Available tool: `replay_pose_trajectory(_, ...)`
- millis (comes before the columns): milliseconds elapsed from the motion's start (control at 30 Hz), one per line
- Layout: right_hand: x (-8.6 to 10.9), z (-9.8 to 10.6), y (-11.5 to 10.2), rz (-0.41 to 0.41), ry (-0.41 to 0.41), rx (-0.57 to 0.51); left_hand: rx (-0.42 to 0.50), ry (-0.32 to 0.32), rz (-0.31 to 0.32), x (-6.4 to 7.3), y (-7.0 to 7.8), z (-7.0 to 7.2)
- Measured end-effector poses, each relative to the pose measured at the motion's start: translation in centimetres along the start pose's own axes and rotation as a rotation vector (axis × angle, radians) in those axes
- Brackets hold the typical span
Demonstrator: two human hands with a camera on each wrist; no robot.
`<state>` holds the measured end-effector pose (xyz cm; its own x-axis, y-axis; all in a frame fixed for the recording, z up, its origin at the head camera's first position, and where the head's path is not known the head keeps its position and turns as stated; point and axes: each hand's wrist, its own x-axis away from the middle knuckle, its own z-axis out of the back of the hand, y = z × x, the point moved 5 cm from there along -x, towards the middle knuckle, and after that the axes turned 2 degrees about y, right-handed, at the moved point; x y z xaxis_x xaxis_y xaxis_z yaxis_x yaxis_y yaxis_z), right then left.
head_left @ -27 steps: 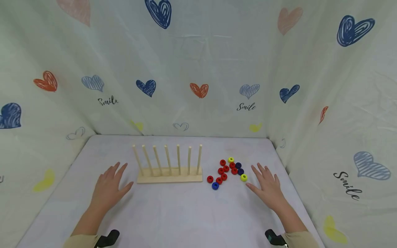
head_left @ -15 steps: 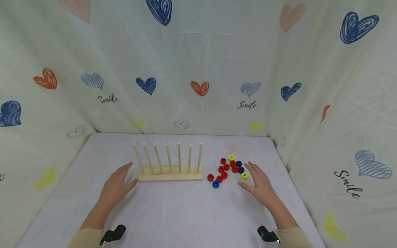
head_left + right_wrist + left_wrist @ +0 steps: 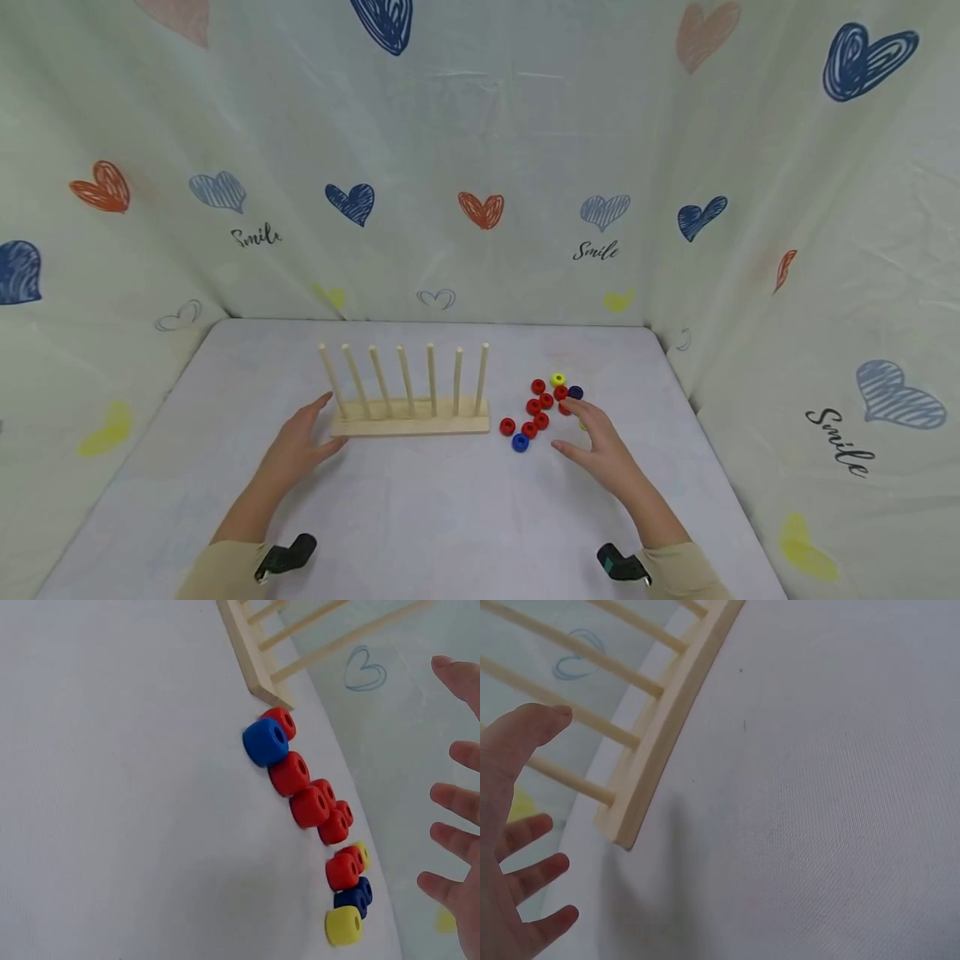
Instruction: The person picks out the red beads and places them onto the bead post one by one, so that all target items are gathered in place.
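A pale wooden rack (image 3: 411,427) with a row of several upright pegs stands on the table. My left hand (image 3: 298,440) is at the rack's left end, thumb and fingers spread apart around that corner; in the left wrist view its fingers (image 3: 540,874) hold nothing. Right of the rack lies a loose group of beads: several red beads (image 3: 533,407), a bright blue bead (image 3: 520,442), dark blue ones (image 3: 350,901) and yellow ones (image 3: 343,926). Over the right side of this group hovers my right hand (image 3: 603,450), fingers spread, covering some beads in the head view.
The table (image 3: 442,517) has a white cover. A curtain (image 3: 420,133) printed with hearts hangs behind it and along both sides. A black wrist camera (image 3: 287,557) sits at the left sleeve, and another camera (image 3: 622,564) at the right.
My left hand has moved right, up to the rack's left end. My right hand has moved left, from beside the beads to over them. Rack and beads stay where they were.
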<state>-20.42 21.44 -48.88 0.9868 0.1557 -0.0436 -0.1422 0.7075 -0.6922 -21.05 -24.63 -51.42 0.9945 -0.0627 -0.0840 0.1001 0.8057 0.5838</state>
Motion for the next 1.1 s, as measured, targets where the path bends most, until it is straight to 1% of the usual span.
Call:
replay_pose_trajectory(200,-0.4,-1.3,-0.4,0.009,-0.001,-0.066,0.016,0.022,-0.031,-0.3,0.2,-0.5)
replay_pose_trajectory(333,-0.8,-2.1,-0.7,0.000,-0.004,-0.087,0.016,0.034,-0.036,-0.8,-0.1,-1.0)
replay_pose_trajectory(533,-1.2,-2.8,-1.3,-0.044,-0.021,-0.112,0.025,0.034,-0.019,-1.5,-0.7,-2.0)
replay_pose_trajectory(767,-1.7,-3.5,-1.5,-0.014,-0.009,-0.128,0.097,0.022,0.031,-2.1,-1.6,-3.0)
replay_pose_trajectory(900,-2.0,-4.0,-1.6,-0.012,-0.003,-0.164,0.140,0.023,0.055,-2.3,-2.1,-3.3)
replay_pose_trajectory(1000,-2.2,-4.4,-1.6,-0.020,0.000,-0.179,0.169,0.036,0.056,-2.5,-2.2,-3.5)
replay_pose_trajectory(1100,-2.3,-4.8,-1.6,-0.028,0.002,-0.182,0.177,0.066,0.039,-2.8,-2.2,-3.7)
